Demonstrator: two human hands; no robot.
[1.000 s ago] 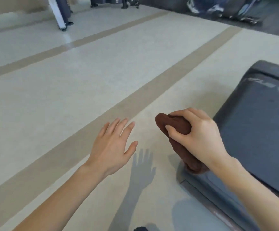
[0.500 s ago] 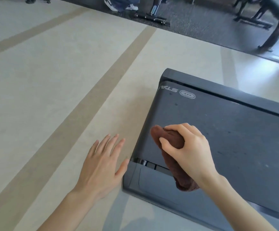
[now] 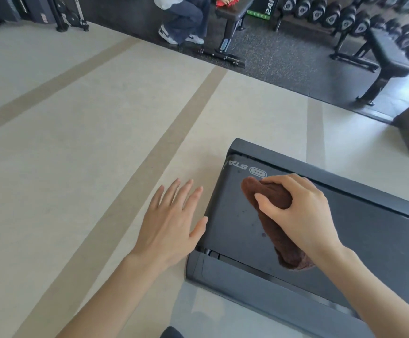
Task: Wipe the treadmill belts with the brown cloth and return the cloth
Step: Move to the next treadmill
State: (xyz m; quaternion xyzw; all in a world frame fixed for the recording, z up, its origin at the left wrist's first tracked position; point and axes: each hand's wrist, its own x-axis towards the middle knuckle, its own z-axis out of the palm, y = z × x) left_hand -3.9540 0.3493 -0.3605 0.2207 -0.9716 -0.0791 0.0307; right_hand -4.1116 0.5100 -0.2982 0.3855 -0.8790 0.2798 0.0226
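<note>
A dark grey treadmill belt (image 3: 359,242) lies low on the floor at the right, with a white logo near its far left corner. My right hand (image 3: 298,215) grips a rolled brown cloth (image 3: 271,225) and holds it down on the belt just below that logo. The cloth's lower end sticks out under my wrist. My left hand (image 3: 171,220) hovers flat with fingers spread over the pale floor, its thumb beside the belt's left edge.
The treadmill's dark frame (image 3: 254,286) borders the belt at front and back. Beige floor with tan stripes (image 3: 149,167) spreads to the left. Farther back are a black mat, a bench (image 3: 230,11) with a seated person, another bench (image 3: 389,57) and dumbbell racks.
The view has swung up and right, bringing the treadmill's end fully into sight. My right hand carried the cloth from the belt's near left edge up to the logo corner. My left hand followed alongside.
</note>
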